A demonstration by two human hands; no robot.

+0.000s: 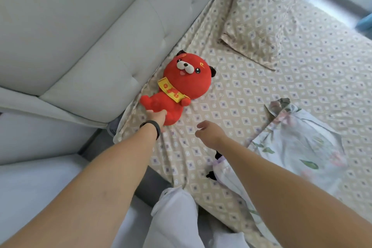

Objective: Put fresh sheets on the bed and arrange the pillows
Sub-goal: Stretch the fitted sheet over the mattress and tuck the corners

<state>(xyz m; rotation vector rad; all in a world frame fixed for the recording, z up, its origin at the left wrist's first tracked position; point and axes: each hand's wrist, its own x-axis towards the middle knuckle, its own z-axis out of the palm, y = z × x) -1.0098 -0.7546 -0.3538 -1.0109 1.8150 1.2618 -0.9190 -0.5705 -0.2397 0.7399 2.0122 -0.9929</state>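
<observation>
The left hand point(156, 116) has its grip closed on the lower body of the red plush toy point(179, 86), which lies on the patterned sheet point(302, 90) against the padded headboard point(90, 32). The right hand point(209, 132) hovers just beside that grip, fingers loosely curled, holding nothing. The pillow point(259, 24) lies well beyond the grip; a floral cloth point(298, 145) bunches nearer. Dragging the toy could rumple the sheet beneath it.
</observation>
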